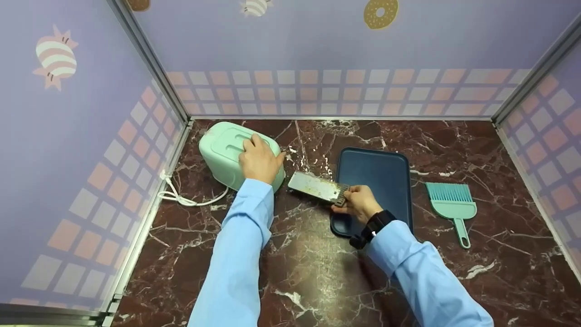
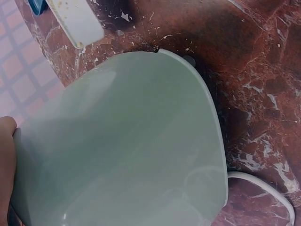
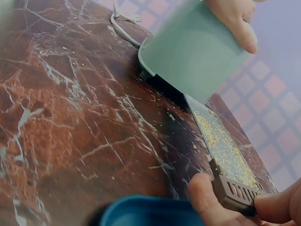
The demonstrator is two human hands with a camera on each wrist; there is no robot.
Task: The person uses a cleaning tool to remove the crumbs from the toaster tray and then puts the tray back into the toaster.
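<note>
A mint-green toaster stands at the left of the counter, its two slots facing up. My left hand rests over its top near the right end, fingers by the slots. With my right hand I pinch the brown slotted end of a metal crumb tray. Yellow crumbs lie scattered along the tray in the right wrist view. The tray's far end is close beside the toaster's lower right end, and its near end is over the blue tray.
A mint brush nested with a small dustpan lies at the right. The toaster's white cord is looped at the left, near the side wall. Pale bits are strewn on the marbled counter behind the crumb tray. Patterned walls enclose three sides.
</note>
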